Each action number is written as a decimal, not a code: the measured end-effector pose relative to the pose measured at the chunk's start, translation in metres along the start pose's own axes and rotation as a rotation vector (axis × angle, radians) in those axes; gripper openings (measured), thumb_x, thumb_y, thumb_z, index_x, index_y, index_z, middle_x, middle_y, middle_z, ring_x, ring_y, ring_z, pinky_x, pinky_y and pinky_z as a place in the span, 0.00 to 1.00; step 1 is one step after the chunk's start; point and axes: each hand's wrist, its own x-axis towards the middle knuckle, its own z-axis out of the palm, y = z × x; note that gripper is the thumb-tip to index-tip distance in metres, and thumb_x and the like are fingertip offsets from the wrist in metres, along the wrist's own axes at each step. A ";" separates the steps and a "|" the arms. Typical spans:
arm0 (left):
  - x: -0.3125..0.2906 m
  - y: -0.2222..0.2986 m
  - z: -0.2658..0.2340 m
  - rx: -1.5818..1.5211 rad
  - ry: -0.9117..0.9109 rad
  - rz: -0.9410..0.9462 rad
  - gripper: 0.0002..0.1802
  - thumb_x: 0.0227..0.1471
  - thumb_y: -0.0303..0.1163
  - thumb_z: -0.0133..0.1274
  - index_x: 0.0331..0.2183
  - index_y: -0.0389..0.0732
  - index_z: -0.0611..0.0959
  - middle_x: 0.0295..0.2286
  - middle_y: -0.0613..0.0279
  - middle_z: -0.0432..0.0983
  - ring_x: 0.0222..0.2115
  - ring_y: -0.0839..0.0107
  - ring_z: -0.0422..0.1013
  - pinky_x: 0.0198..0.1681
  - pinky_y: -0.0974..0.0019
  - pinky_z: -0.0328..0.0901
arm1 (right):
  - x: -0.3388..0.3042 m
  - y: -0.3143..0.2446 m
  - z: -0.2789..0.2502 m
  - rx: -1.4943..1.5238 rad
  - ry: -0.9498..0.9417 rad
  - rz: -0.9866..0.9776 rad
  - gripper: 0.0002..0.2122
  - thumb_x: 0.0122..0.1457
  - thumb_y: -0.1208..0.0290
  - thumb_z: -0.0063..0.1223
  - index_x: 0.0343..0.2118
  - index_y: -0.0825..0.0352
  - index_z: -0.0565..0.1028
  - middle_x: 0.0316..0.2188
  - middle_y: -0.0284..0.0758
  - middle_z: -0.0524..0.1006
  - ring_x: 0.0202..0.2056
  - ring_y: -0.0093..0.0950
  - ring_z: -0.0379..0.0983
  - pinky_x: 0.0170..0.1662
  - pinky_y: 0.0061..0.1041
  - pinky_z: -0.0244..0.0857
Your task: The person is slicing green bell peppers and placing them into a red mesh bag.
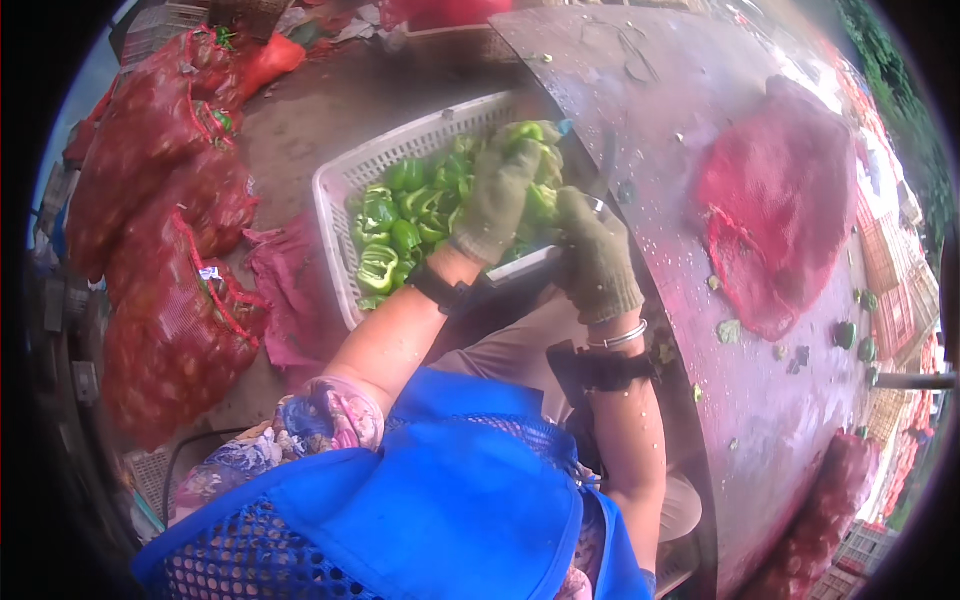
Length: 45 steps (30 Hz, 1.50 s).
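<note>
Over a white plastic crate (324,197), my two hands in olive work gloves are close together around a green bell pepper (543,200). My left hand (495,205) is closed on the pepper from its left, and pale green flesh shows by its fingertips. My right hand (598,255) is closed at the pepper's right side, its fingertips against it. A small shiny band or metal piece shows on the right fingers; its kind is unclear. Cut green bell peppers (405,240), several of them split open, fill the crate below. The inner fingers of both hands are partly hidden.
Red mesh sacks (165,340) stand full at the left, beside a pinkish-red cloth or sack (285,290). At the right, a metal-topped table (650,150) bears a flattened red mesh bag (780,200), pepper scraps and scattered seeds. Another filled mesh sack (825,510) lies at lower right.
</note>
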 end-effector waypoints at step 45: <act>0.024 -0.168 0.328 1.033 -1.232 0.175 0.19 0.48 0.37 0.46 0.40 0.36 0.79 0.37 0.41 0.76 0.42 0.46 0.71 0.48 0.51 0.64 | -0.046 -0.070 -0.398 -0.813 1.024 -0.593 0.07 0.49 0.69 0.60 0.28 0.67 0.78 0.24 0.39 0.79 0.25 0.39 0.75 0.31 0.33 0.70</act>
